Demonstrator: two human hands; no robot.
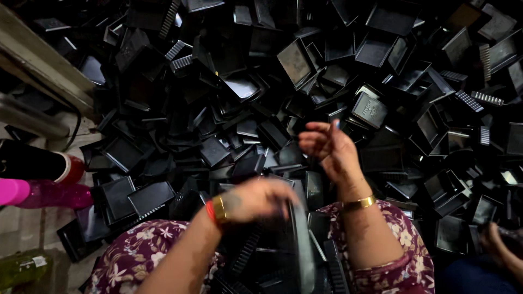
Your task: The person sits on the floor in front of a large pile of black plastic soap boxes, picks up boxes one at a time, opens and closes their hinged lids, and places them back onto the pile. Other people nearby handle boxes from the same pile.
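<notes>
From the head camera, a deep heap of black plastic trays [305,98] and ribbed, comb-like pieces spreads across nearly the whole view. The left hand [256,198] is low in the middle, blurred, with its fingers curled over the top edge of a long black plastic piece [299,239] that stands upright in the lap among more black parts; it appears to grip that piece. A gold bangle and red thread [217,209] circle that wrist. The right hand [327,144] is raised just above the pile, its fingers drawn narrow together; whether they pinch anything, I cannot tell. A gold bangle [358,203] sits on its wrist. Floral-print sleeves [136,250] cover both arms. At the left edge lie a pink bottle [38,193] and a green bottle [22,268] on the floor. Another person's hand [498,237] shows at the lower right.
</notes>
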